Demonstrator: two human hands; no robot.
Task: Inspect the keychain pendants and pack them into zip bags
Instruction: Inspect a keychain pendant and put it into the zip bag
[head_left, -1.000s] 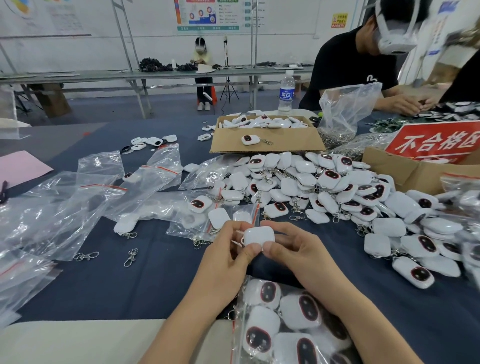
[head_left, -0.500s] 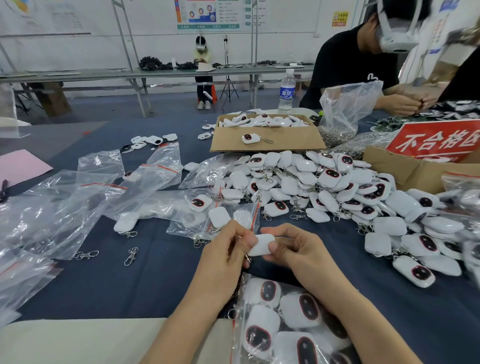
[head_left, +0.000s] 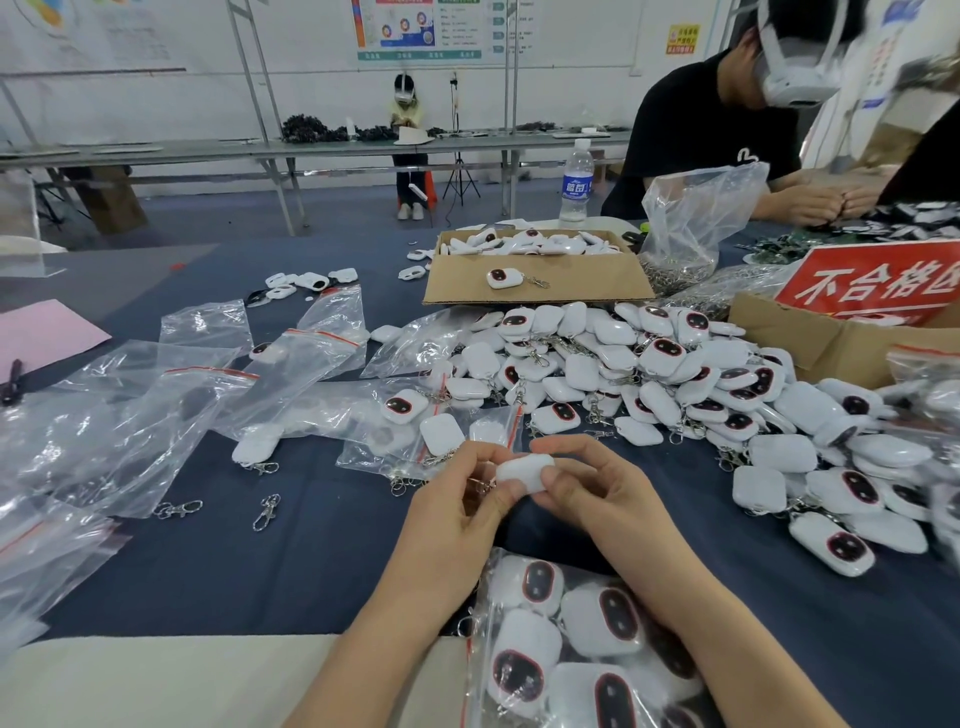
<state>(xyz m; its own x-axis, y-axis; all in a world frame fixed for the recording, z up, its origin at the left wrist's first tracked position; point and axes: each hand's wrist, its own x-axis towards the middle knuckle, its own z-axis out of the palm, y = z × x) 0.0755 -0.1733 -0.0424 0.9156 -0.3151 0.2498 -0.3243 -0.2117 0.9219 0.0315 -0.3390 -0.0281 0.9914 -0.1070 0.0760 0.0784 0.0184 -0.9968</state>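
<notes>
Both the left hand and right hand pinch one white pendant just beyond the filled zip bag, probably to check its faces before packing.

Single head-worn wide-angle view, aimed forward and down over blue table. Very close to left hand and right hand, meeting on held pendant just below frame centre. Mid-distance right, pendant pile; far off at top, long bench and wall.
</notes>
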